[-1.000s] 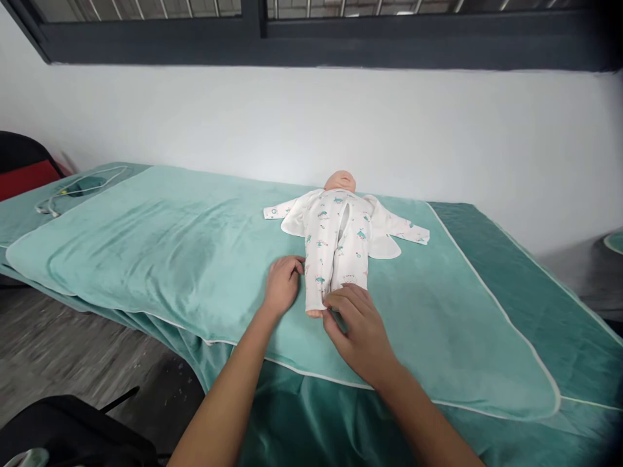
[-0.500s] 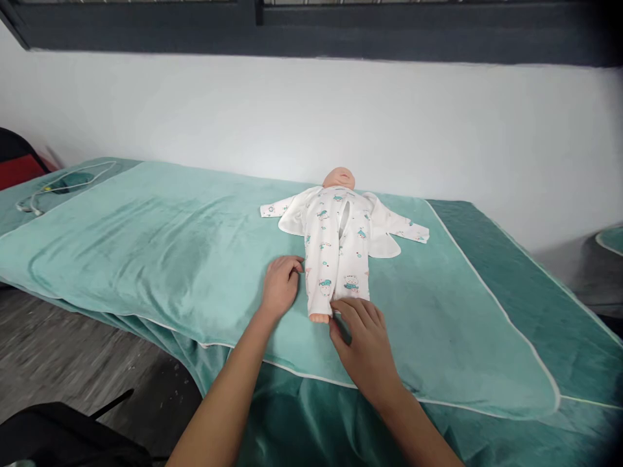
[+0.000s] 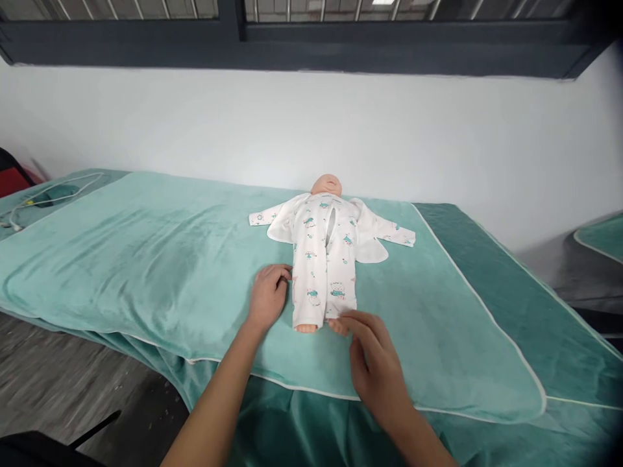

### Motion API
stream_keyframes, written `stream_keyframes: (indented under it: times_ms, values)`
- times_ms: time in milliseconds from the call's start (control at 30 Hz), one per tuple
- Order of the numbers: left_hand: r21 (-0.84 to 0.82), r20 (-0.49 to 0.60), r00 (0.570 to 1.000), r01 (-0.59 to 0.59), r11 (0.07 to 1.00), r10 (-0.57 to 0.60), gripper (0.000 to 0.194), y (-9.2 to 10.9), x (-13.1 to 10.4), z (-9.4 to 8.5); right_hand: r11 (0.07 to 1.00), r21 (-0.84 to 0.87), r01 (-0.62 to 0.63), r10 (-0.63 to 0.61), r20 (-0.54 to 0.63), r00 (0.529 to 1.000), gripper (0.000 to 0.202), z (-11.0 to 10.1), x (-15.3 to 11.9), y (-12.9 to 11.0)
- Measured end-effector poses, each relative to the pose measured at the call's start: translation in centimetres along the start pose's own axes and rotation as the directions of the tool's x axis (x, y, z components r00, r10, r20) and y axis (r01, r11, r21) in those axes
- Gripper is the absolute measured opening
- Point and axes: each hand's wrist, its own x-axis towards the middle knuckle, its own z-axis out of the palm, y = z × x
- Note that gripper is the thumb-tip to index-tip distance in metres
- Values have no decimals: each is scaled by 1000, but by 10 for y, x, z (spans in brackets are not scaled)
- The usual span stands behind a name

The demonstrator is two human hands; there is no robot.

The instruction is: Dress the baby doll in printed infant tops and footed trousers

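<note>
A baby doll (image 3: 327, 185) lies on its back on the light green blanket, its head toward the wall. It wears a white printed outfit (image 3: 309, 259), with sleeves spread to both sides and a slit at the middle. Both of its feet show below the trouser legs. My left hand (image 3: 268, 293) rests on the blanket beside the trouser leg on the left, fingers curled, fingertips at the cloth edge. At the foot on the right is my right hand (image 3: 377, 357), its fingers apart and fingertips touching the trouser hem; nothing is visibly gripped.
The light green blanket (image 3: 195, 259) covers a bed with a darker green cover (image 3: 491, 259). A white cable (image 3: 82, 188) lies at the far left. Behind stands a white wall (image 3: 243, 130) below a dark window frame (image 3: 389, 48). A black object (image 3: 43, 451) is at the lower left.
My right hand has drawn back from between the doll's feet to the right, uncovering the foot on the right. My left hand stays beside the leg. The view has shifted slightly.
</note>
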Motion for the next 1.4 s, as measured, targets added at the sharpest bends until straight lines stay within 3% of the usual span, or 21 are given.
stream_keyframes:
  times_ms: [133,333,467,600,733,833,900,967,1067,1133,1233,1400]
  values:
    - [5,-12,1000,10,1000,-10,22,-1,0,2,980,-63,-189,186,-54,981,38,3,-5,22]
    - [8,7,1000,28,1000,-28,21,0,2,2,964,4,-265,265,-65,962,12,10,5,23]
    - [18,7,999,31,999,-31,21,1,1,2,962,193,-192,208,-67,976,9,-9,10,7]
    - [14,-9,1000,22,1000,-22,21,1,1,2,980,176,-92,112,-108,988,13,-24,4,-1]
    - [65,-16,1000,16,998,-15,22,-1,4,5,995,85,-47,46,15,999,16,-23,-12,9]
    - [189,-27,1000,17,982,-12,25,-3,13,7,993,107,-54,38,147,988,13,-23,-16,25]
    - [293,-36,999,19,956,-8,27,-4,22,9,990,105,-90,74,151,986,13,-25,-8,44]
    - [384,-32,999,-7,923,21,30,-7,34,11,994,9,-111,111,65,992,16,-24,10,68]
    - [470,61,983,-179,864,170,31,-12,57,15,971,-229,-68,68,-6,998,33,-14,50,109]
    - [484,156,946,-323,813,283,30,-17,75,19,944,-330,-29,47,47,998,43,-5,76,130]
    - [449,245,898,-439,778,366,33,-22,100,23,917,-391,75,-19,144,989,48,5,102,146]
    - [367,294,886,-452,813,360,36,-25,118,24,914,-395,96,-35,159,987,47,9,109,150]
